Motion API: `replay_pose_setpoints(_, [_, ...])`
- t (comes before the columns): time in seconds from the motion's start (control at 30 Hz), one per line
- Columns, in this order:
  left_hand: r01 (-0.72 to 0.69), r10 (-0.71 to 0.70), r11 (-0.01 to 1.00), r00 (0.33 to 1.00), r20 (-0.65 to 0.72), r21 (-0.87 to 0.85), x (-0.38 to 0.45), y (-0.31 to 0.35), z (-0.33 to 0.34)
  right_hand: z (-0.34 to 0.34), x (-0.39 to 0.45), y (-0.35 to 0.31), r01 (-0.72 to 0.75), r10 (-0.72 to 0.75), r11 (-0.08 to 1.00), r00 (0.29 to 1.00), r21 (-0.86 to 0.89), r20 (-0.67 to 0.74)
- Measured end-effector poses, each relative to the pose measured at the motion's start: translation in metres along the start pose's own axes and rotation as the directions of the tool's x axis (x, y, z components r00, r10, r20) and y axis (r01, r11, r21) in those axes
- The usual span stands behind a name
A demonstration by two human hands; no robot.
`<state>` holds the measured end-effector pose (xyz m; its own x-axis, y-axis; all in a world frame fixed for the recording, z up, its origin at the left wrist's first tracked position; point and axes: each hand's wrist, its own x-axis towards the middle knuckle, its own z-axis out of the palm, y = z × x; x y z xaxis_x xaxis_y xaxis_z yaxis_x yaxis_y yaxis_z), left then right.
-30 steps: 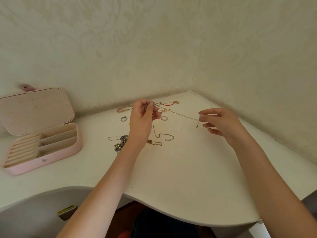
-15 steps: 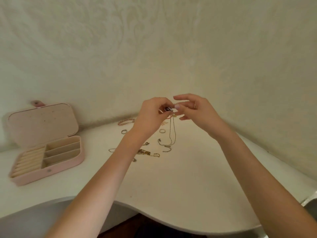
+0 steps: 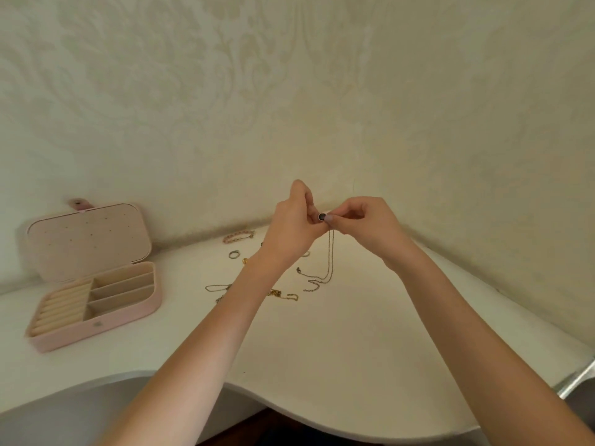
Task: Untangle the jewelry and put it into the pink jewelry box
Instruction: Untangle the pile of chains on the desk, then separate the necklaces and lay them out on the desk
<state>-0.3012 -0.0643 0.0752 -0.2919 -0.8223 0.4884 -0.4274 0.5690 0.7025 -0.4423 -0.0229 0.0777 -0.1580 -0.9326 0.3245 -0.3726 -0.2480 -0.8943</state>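
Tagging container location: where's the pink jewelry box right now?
In the head view, the pink jewelry box sits open at the left of the white table, against the wall, left of the loose ring and chains.

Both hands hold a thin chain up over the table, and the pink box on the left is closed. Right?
Not quite. The head view shows the pink box open, lid up. Both the left hand and right hand do hold the chain over the table.

A thin silver chain (image 3: 330, 252) is held up, its loop hanging onto the table. The pink jewelry box (image 3: 96, 304) lies open, well apart.
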Motion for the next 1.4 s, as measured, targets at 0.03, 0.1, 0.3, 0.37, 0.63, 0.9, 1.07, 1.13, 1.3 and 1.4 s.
replay_pose_setpoints(0.03, [0.051, -0.050, 0.997, 0.999, 0.015, -0.065, -0.001, 0.000, 0.003, -0.001, 0.001, -0.001, 0.006, -0.005, 0.999, 1.000, 0.041, -0.029])
replay_pose_setpoints(0.1, [0.172, -0.132, 0.948, 0.978, 0.161, -0.269, -0.004, 0.000, 0.010, -0.004, 0.004, -0.002, 0.011, 0.005, 0.979, 0.997, 0.205, -0.080])
replay_pose_setpoints(0.3, [0.303, -0.111, 0.850, 0.903, 0.416, -0.430, -0.027, -0.016, 0.037, -0.046, 0.042, 0.002, 0.071, 0.056, 0.923, 0.947, 0.378, -0.315])
replay_pose_setpoints(0.37, [0.323, -0.144, 0.837, 0.909, 0.392, -0.441, -0.029, -0.023, 0.041, -0.065, 0.057, 0.016, 0.048, 0.075, 0.944, 0.932, 0.326, -0.354])
replay_pose_setpoints(0.63, [0.249, -0.220, 0.946, 0.963, 0.154, -0.208, -0.034, -0.042, 0.065, -0.082, 0.077, 0.105, -0.209, 0.199, 0.978, 0.940, -0.004, -0.275])
replay_pose_setpoints(0.9, [0.032, -0.073, 0.888, 0.995, 0.073, 0.458, -0.023, -0.060, 0.064, -0.068, 0.064, 0.156, -0.198, 0.121, 0.960, 0.932, -0.200, -0.342])
replay_pose_setpoints(1.07, [0.077, -0.111, 0.887, 0.993, 0.048, 0.455, -0.013, -0.066, 0.065, -0.063, 0.070, 0.164, -0.180, 0.059, 0.882, 0.959, -0.435, -0.276])
replay_pose_setpoints(1.13, [0.074, -0.123, 0.884, 0.989, 0.078, 0.462, -0.012, -0.067, 0.067, -0.063, 0.071, 0.167, -0.195, 0.056, 0.819, 0.963, -0.539, -0.264])
replay_pose_setpoints(1.3, [0.060, -0.096, 0.890, 0.994, 0.055, 0.452, -0.019, -0.069, 0.060, -0.059, 0.066, 0.164, -0.185, 0.022, 0.777, 0.963, -0.601, -0.268])
replay_pose_setpoints(1.4, [0.073, -0.080, 0.914, 0.997, 0.000, 0.400, -0.026, -0.069, 0.043, -0.051, 0.054, 0.153, -0.154, -0.017, 0.793, 0.961, -0.590, -0.274])
